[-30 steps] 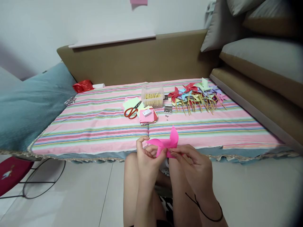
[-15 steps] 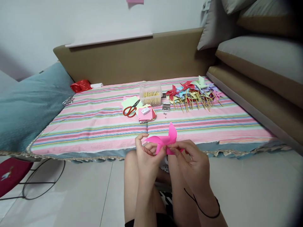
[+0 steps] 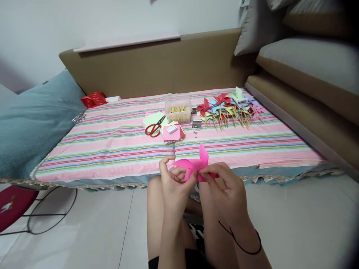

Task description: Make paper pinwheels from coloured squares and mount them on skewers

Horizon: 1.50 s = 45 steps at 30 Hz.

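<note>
We hold a pink paper pinwheel (image 3: 196, 166) between both hands above our knees, just in front of the near edge of the striped mat (image 3: 112, 142). Our left hand (image 3: 175, 186) pinches the pinwheel's left side with thumb and fingers closed on the paper. Our right hand (image 3: 224, 188) grips its centre from the right, fingertips (image 3: 206, 175) pressed together on the fold; a dark cord circles that wrist.

On the mat, beyond the pinwheel, lie red-handled scissors (image 3: 153, 128) on sheets of coloured paper (image 3: 172, 132). Just right of the scissors stands a clear box of wooden sticks (image 3: 178, 111). Right of that box spreads a heap of finished pinwheels (image 3: 228, 108) on sticks. At the mat's far left corner sits a red bag (image 3: 94, 99).
</note>
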Motion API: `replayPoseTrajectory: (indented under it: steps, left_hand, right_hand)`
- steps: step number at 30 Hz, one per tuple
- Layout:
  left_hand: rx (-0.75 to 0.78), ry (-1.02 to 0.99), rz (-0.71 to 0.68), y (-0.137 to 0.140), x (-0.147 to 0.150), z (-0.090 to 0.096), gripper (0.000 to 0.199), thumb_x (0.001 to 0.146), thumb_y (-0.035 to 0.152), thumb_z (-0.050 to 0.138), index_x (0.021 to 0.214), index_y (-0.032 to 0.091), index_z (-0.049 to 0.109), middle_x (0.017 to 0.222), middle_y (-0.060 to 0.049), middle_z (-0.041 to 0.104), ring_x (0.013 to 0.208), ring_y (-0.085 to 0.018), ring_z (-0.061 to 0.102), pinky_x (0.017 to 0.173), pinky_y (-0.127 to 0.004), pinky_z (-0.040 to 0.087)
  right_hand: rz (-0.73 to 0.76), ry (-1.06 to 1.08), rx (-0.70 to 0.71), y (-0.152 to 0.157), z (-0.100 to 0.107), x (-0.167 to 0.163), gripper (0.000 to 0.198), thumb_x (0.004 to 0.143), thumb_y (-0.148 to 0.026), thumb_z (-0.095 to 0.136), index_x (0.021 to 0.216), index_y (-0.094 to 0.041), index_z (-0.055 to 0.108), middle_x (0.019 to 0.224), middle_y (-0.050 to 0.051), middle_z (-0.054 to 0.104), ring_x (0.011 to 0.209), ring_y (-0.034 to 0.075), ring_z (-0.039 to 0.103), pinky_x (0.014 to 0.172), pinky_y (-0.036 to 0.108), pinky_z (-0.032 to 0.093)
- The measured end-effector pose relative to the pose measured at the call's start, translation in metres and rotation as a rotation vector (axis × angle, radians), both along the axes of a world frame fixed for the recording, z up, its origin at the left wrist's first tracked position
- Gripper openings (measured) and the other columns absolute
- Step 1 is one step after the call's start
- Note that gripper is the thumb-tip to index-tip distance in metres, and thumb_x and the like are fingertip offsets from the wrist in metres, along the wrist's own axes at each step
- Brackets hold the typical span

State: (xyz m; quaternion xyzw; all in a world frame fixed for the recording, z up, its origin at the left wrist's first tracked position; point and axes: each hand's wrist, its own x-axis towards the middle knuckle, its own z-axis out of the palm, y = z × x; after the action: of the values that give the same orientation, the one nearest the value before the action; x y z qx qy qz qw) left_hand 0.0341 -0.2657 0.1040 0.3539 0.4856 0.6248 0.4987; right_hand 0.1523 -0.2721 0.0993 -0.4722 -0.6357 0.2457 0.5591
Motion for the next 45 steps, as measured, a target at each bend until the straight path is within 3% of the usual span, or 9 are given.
replayPoseTrajectory:
  steps: [16,36,45]
  left_hand:
    - [0.041,0.039,-0.008,-0.004,-0.003,0.007,0.061,0.066,0.012,0.075,0.111,0.026,0.036,0.060,0.007,0.067,0.053,-0.011,0.065,0.056,-0.019,0.050]
    - [0.044,0.072,-0.043,-0.005,-0.002,0.009,0.063,0.067,0.009,0.073,0.116,0.026,0.037,0.065,0.005,0.070,0.062,-0.017,0.072,0.061,-0.025,0.057]
    - [0.059,0.042,-0.038,-0.005,-0.001,0.010,0.062,0.065,0.005,0.072,0.113,0.026,0.040,0.064,0.005,0.070,0.059,-0.015,0.071,0.062,-0.023,0.056]
  right_hand:
    - [0.046,0.131,0.001,0.000,0.004,0.002,0.016,0.085,-0.011,0.063,0.079,-0.025,0.068,0.076,0.001,0.066,0.077,0.017,0.058,0.067,0.030,0.048]
    - [0.108,-0.045,0.028,0.001,0.012,0.012,0.018,0.085,-0.008,0.061,0.079,-0.025,0.065,0.076,-0.001,0.067,0.079,0.018,0.057,0.071,0.032,0.046]
    - [0.093,-0.070,0.008,0.001,0.012,0.012,0.019,0.085,-0.008,0.061,0.079,-0.025,0.065,0.077,0.000,0.067,0.080,0.018,0.058,0.071,0.031,0.047]
